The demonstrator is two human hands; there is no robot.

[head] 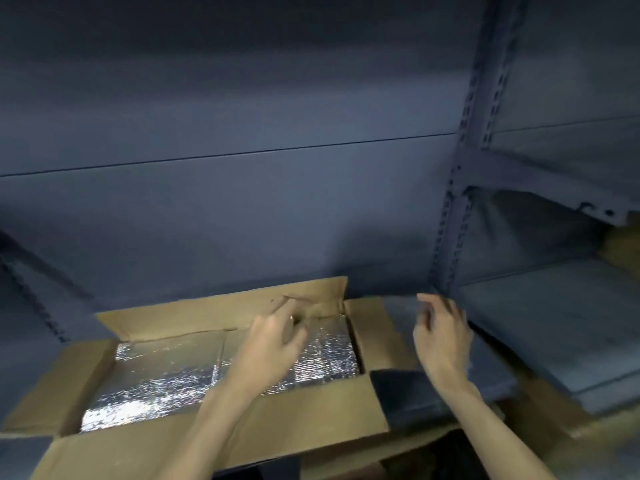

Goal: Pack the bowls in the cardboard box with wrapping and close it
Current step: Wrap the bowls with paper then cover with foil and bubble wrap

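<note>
An open cardboard box (114, 441) sits on a dark shelf with all its flaps spread out. Silver foil bubble wrapping (159, 379) covers everything inside it, so no bowl is visible. My left hand (273, 341) hovers over the right part of the wrapping, fingers loosely curled near the far flap (214, 311), holding nothing. My right hand (440, 337) is raised beyond the box's right flap (372, 327), fingers apart and empty.
A slotted metal shelf post (453, 216) rises just behind my right hand. Grey shelf boards (554, 317) extend to the right, with brown cardboard (620, 251) at the far right edge. The shelf's back wall (225, 209) stands close behind the box.
</note>
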